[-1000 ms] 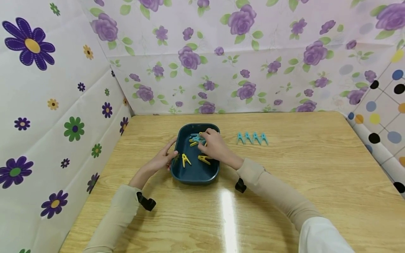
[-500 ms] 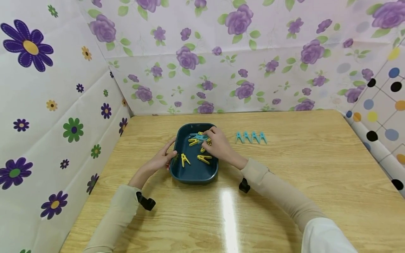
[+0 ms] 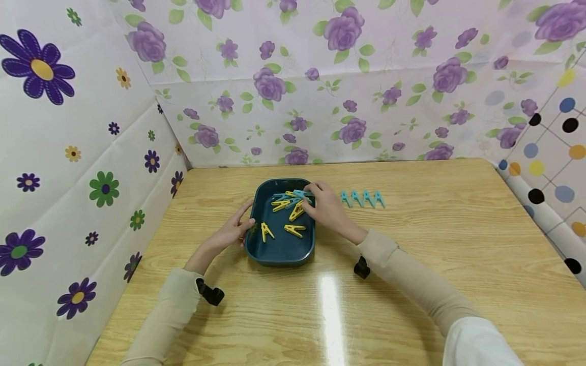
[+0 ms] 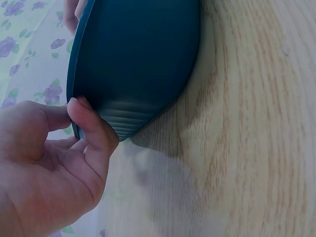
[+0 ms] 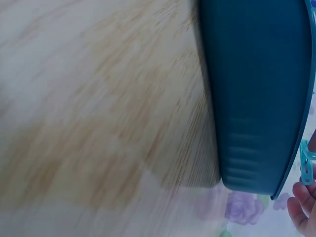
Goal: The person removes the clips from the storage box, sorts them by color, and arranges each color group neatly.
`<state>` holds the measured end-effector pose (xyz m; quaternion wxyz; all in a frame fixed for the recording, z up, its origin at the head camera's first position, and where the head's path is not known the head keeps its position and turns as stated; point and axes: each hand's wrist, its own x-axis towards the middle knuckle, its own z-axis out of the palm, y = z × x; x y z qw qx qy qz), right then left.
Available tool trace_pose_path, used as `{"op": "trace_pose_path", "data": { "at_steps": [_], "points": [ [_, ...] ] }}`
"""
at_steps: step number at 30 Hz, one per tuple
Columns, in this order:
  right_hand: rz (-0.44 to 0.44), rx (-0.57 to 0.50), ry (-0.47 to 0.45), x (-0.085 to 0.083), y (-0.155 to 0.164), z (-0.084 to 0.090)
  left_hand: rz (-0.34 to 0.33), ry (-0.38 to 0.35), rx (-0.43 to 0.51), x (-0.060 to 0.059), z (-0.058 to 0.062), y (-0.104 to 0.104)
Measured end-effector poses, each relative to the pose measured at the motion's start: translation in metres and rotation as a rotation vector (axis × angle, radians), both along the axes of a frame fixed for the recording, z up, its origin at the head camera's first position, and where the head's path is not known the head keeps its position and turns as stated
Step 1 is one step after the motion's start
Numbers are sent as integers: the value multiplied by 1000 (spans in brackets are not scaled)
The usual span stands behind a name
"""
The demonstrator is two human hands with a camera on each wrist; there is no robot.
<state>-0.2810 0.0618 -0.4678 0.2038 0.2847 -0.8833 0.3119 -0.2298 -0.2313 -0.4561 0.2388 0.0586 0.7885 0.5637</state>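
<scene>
Now the right hand (image 3: pixel 326 209) is lifting a blue clothespin (image 3: pixel 302 193), pinched in its fingertips, over the far right rim of the dark tray (image 3: pixel 279 254), having left the pile; the left hand (image 3: pixel 231 231), fingers curled, is gripping the tray's left edge.

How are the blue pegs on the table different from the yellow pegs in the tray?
The blue pegs are light blue; the yellow pegs are yellow. The blue pegs sit on the bare table, right of the tray; the yellow pegs lie inside it. The blue pegs form a neat row of four, all facing one way; the yellow pegs are scattered, pointing different ways. Both look like the same kind of small clothes peg.
</scene>
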Motion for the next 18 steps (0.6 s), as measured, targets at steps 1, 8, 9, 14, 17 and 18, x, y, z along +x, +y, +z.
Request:
{"op": "trace_pose_path", "data": {
  "at_steps": [1, 8, 9, 14, 17, 18],
  "points": [
    [-4, 1, -2, 0, 1, 0, 0, 0, -1, 0, 0, 0],
    [-22, -27, -16, 1, 11, 2, -2, 8, -4, 0, -1, 0],
    [-33, -21, -10, 1, 13, 2, -1, 8, -4, 0, -1, 0],
    [-71, -5, 5, 0, 19, 1, -3, 8, 0, 1, 0, 0],
    [-74, -13, -11, -1, 23, 0, -4, 10, -2, 1, 0, 0],
    [-75, -13, -18, -2, 25, -1, -4, 11, -4, 1, -1, 0]
  ]
}}
